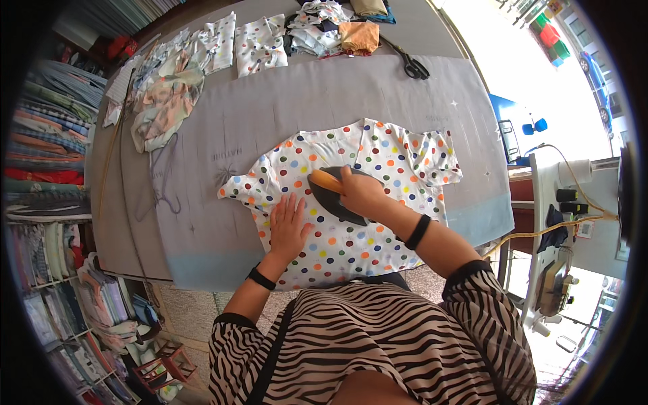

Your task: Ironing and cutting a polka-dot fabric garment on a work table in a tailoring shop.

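A white short-sleeved garment with multicoloured dots [349,243] lies spread on a grey cloth-covered table [324,96]. My right hand [362,192] grips the orange handle of a dark clothes iron [329,200], which rests on the upper middle of the garment. Just left of the iron, my left hand [289,228] lies flat on the fabric, fingers apart and holding nothing. The iron's soleplate faces down and is hidden.
Black-handled scissors [416,67] lie at the far side. Folded dotted cloth [262,45] and a crumpled print garment [169,101] sit beyond, with a purple hanger [164,187] to the left. Fabric shelves [48,147] stand left; a sewing machine [554,288] stands right.
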A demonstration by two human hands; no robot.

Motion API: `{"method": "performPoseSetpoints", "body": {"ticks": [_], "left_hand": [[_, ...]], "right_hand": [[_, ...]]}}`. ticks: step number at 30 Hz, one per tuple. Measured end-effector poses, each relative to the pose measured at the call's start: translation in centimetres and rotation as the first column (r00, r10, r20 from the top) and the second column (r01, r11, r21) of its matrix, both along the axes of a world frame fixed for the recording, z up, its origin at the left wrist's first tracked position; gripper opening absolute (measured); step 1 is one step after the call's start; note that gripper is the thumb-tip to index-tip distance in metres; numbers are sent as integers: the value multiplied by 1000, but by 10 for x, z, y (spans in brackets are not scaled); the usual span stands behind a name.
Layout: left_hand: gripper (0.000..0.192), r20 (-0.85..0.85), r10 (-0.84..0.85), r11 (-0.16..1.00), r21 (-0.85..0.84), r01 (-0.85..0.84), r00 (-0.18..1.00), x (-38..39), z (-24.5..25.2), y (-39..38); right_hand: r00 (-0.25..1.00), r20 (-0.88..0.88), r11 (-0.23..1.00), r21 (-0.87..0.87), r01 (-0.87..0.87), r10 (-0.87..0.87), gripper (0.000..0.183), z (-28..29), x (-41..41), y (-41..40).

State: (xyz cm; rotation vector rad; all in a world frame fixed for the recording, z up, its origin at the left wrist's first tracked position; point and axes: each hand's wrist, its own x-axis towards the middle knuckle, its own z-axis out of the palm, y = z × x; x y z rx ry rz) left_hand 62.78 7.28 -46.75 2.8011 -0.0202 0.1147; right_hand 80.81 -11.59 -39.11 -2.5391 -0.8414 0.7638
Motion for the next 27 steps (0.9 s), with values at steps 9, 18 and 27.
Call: {"method": "performPoseSetpoints", "body": {"ticks": [9, 18, 27], "left_hand": [[78, -87, 236, 970, 82, -229, 968, 18, -15, 7], [74, 3, 218, 967, -136, -216, 976, 10, -17, 18], [71, 147, 324, 944, 15, -329, 935, 22, -21, 55]], "right_hand": [[999, 27, 993, 119, 16, -20, 40, 11, 36, 102], [983, -34, 983, 18, -181, 181, 49, 0, -36, -5], [953, -71, 945, -166, 281, -296, 44, 24, -16, -131]]}}
